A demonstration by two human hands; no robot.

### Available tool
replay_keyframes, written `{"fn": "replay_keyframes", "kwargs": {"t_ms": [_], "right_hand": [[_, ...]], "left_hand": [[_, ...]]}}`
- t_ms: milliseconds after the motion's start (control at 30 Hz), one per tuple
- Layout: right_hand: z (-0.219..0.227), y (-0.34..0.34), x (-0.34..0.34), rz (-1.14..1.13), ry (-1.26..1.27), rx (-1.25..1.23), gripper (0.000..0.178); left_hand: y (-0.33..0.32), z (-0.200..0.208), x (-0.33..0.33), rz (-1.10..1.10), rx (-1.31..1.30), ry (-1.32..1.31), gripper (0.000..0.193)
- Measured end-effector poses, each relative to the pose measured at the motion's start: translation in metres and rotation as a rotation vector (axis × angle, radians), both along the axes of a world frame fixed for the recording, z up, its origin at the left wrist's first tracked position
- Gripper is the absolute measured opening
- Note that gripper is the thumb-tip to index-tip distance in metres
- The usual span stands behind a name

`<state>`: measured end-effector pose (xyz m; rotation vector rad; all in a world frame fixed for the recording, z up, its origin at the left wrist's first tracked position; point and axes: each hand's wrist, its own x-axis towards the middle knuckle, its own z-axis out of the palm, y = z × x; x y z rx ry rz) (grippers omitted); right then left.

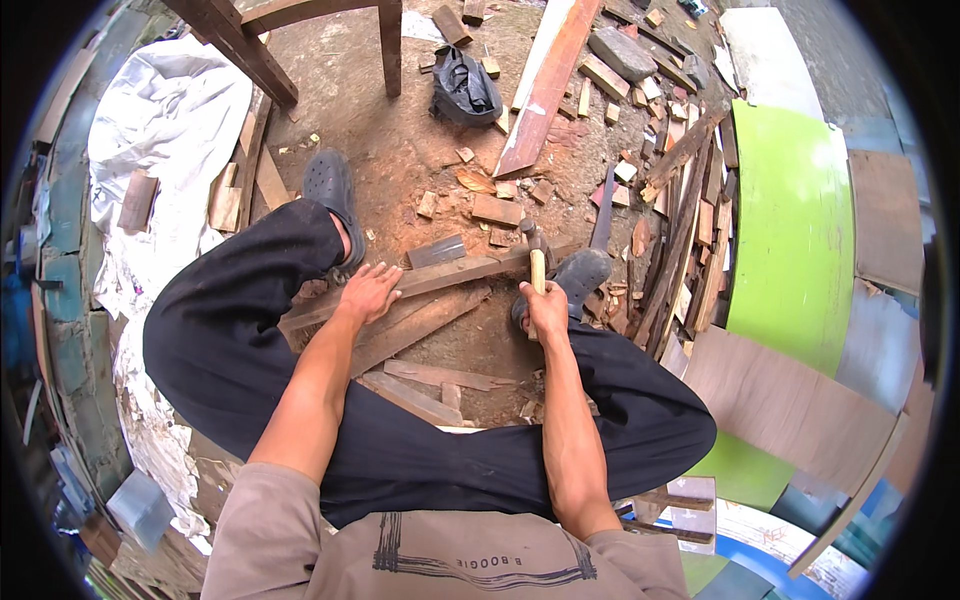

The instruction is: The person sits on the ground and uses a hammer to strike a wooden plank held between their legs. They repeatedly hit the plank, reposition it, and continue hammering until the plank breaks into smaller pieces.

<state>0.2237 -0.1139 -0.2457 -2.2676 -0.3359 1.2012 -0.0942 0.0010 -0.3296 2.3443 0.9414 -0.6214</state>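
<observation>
My left hand [370, 292] lies flat on a long wooden beam [455, 273], its fingers stretched out across the top. The beam runs slanting between my feet, its right end close to my right shoe. My right hand [545, 312] is wrapped round the pale wooden handle of a hammer [538, 268]. The hammer's dark head is at the beam's right end; whether it touches the wood I cannot tell. Just beyond the beam lies a short dark wood block [436, 250]. A wider board [415, 325] rests on the near side of the beam.
A handsaw blade [603, 210] lies past my right shoe. Scrap wood [690, 220] is piled at the right, beside a green panel [790, 230]. Farther off are a black bag [465, 88], a reddish plank [550, 90] and a wooden frame's legs [390, 50]. White cloth [165, 110] spreads at the left.
</observation>
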Motion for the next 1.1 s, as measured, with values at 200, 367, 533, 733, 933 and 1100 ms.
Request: {"fn": "replay_keyframes", "kwargs": {"t_ms": [200,367,533,733,933,1100], "right_hand": [[-0.037,0.005,0.005,0.298,-0.289,0.081,0.040],[-0.047,0.004,-0.016,0.238,-0.077,-0.031,0.046],[-0.038,-0.002,-0.024,0.202,-0.090,-0.051,0.039],[-0.016,0.003,-0.013,0.051,-0.050,0.000,0.039],[-0.008,-0.002,0.005,-0.083,-0.052,0.049,0.032],[-0.010,0.012,0.003,-0.153,0.085,0.158,0.037]], "left_hand": [[-0.010,0.001,0.018,0.175,-0.103,0.186,0.051],[-0.027,-0.028,0.020,0.450,-0.238,0.180,0.050],[-0.033,-0.028,0.022,0.579,-0.281,0.167,0.055],[-0.033,-0.008,0.042,0.590,-0.392,0.284,0.084],[-0.027,-0.004,0.049,0.514,-0.433,0.346,0.104],[-0.026,-0.020,0.036,0.417,-0.489,0.278,0.121]]}}
